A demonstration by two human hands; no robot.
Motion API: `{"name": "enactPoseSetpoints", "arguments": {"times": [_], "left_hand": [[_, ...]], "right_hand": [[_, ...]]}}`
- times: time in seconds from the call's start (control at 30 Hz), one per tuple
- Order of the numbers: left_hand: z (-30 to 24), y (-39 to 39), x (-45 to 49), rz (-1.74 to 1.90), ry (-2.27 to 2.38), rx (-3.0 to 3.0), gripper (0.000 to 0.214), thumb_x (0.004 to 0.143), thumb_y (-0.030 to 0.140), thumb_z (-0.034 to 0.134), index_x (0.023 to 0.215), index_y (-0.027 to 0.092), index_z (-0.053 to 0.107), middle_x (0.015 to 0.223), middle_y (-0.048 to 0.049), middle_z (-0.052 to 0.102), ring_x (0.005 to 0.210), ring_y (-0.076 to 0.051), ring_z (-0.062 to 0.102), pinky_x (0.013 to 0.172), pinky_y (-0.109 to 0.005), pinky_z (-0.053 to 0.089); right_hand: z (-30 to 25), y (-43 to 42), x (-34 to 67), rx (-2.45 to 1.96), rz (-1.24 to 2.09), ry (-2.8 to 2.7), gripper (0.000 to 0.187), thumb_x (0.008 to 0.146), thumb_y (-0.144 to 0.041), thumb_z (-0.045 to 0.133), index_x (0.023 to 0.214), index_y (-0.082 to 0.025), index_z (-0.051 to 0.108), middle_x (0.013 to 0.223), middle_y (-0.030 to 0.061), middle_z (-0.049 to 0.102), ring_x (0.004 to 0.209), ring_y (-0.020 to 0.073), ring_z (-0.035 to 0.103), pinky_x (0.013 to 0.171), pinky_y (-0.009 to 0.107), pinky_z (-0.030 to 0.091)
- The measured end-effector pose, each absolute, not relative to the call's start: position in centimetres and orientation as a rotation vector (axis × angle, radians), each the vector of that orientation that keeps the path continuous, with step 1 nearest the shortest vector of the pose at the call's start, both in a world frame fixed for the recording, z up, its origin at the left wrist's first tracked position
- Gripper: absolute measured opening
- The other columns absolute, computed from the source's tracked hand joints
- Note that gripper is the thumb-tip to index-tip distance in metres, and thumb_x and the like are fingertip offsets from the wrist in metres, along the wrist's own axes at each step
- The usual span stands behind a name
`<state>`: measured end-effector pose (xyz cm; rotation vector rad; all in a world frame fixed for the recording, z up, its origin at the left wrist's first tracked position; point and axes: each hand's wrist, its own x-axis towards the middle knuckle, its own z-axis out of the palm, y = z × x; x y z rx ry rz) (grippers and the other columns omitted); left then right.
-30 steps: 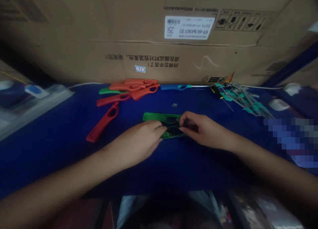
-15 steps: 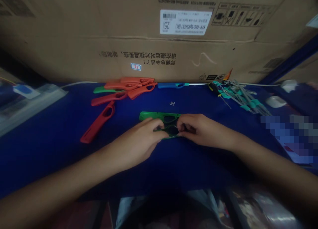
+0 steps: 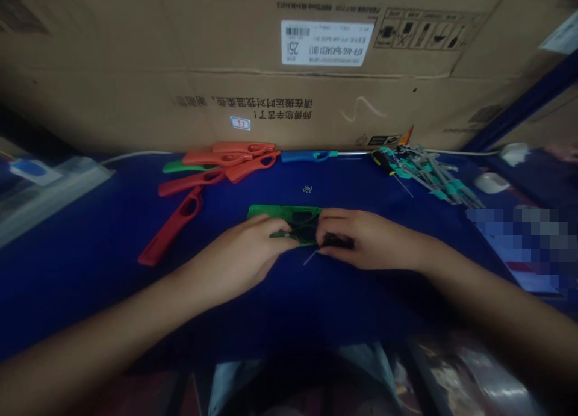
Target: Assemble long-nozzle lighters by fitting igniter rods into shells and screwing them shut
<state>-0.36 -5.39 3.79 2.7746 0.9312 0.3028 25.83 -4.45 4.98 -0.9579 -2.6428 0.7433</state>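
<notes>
A green plastic handle shell (image 3: 284, 214) lies flat on the blue table (image 3: 90, 241) in the middle. My left hand (image 3: 244, 256) rests on its near side, fingers curled and pinching the green shell. My right hand (image 3: 361, 238) meets it from the right, fingers closed on a small dark part at the shell's right end; a thin wire sticks out below the fingertips. Both hands hide the near half of the shell.
Several orange handle shells (image 3: 212, 169) and a green one lie at the back left, a blue one (image 3: 307, 156) behind. A bundle of teal-tipped metal rods (image 3: 428, 175) sits back right. Small screws (image 3: 307, 189) lie loose. A large cardboard box (image 3: 289, 67) walls the back.
Both hands have drawn closer together over the green shell, the right sliding left onto its end. A thin wire now shows under my right fingertips. The view has shifted slightly.
</notes>
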Motion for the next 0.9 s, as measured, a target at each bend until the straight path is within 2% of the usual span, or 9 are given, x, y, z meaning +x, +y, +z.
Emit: {"name": "enactPoseSetpoints", "arguments": {"times": [0.17,0.27,0.33,0.43,0.47,0.57,0.77,0.9], "left_hand": [[3.5,-4.5,-0.6,0.354,0.906,2.820,0.034,0.097,0.014,0.055,0.120,0.031,0.073,0.124,-0.0036,0.069,0.117,-0.025,0.061,0.101,-0.045,0.054],[3.5,-4.2,-0.8,0.374,0.887,2.853,0.031,0.098,0.017,0.055,0.119,0.030,0.074,0.121,-0.0039,0.070,0.115,-0.024,0.064,0.098,-0.043,0.056],[3.6,-4.1,-1.0,0.379,0.870,2.889,0.031,0.098,0.018,0.055,0.119,0.030,0.073,0.121,-0.0035,0.070,0.114,-0.024,0.065,0.097,-0.043,0.057],[3.6,-3.9,-1.4,0.375,0.841,2.938,0.030,0.098,0.018,0.053,0.117,0.030,0.074,0.123,-0.0019,0.070,0.113,-0.024,0.067,0.096,-0.042,0.057],[3.5,-3.9,-1.4,0.377,0.840,2.951,0.029,0.099,0.019,0.053,0.116,0.029,0.074,0.123,-0.0015,0.070,0.113,-0.023,0.067,0.096,-0.041,0.058],[3.4,-3.8,-1.6,0.392,0.854,2.977,0.026,0.098,0.020,0.054,0.112,0.027,0.074,0.121,-0.0008,0.071,0.109,-0.023,0.069,0.094,-0.040,0.058],[3.6,-3.9,-1.4,0.433,0.882,2.957,0.018,0.097,0.026,0.058,0.104,0.025,0.075,0.112,-0.0003,0.074,0.104,-0.021,0.069,0.093,-0.037,0.056],[4.0,-4.1,-1.1,0.483,0.911,2.906,0.016,0.097,0.024,0.057,0.102,0.022,0.073,0.105,-0.0015,0.073,0.098,-0.019,0.068,0.089,-0.035,0.055]], "right_hand": [[5.1,-4.4,26.2,-0.889,0.717,-2.683,0.011,0.093,-0.025,0.063,0.102,-0.022,0.068,0.107,0.0029,0.064,0.087,0.0137,0.063,0.076,0.025,0.048],[5.2,-3.2,27.1,-0.915,0.601,-2.575,0.014,0.095,-0.027,0.059,0.102,-0.021,0.069,0.104,0.0049,0.065,0.086,0.0144,0.063,0.077,0.026,0.048],[5.7,-1.8,28.5,-1.128,0.346,-2.490,0.015,0.095,-0.027,0.058,0.102,-0.020,0.069,0.104,0.0062,0.066,0.086,0.0162,0.063,0.076,0.027,0.047],[6.5,0.4,31.6,-1.884,-0.062,-2.229,0.020,0.092,-0.023,0.058,0.109,-0.021,0.069,0.115,0.0075,0.067,0.102,0.0208,0.063,0.085,0.029,0.045],[6.7,1.1,32.7,-2.027,-0.110,-2.130,0.023,0.091,-0.021,0.058,0.110,-0.018,0.069,0.117,0.0114,0.067,0.105,0.0242,0.062,0.085,0.032,0.045],[6.9,2.3,35.5,-2.277,-0.142,-1.946,0.031,0.088,-0.014,0.054,0.115,-0.010,0.068,0.120,0.0229,0.064,0.101,0.0294,0.063,0.079,0.037,0.044],[5.6,3.1,37.4,-2.484,-0.081,-1.813,0.030,0.083,-0.016,0.060,0.112,-0.015,0.071,0.115,0.0226,0.066,0.093,0.0261,0.062,0.070,0.035,0.038],[4.9,3.2,38.0,-2.365,-0.104,-1.899,0.030,0.086,-0.022,0.061,0.109,-0.008,0.071,0.108,0.0275,0.067,0.087,0.0243,0.061,0.065,0.035,0.035]]}}
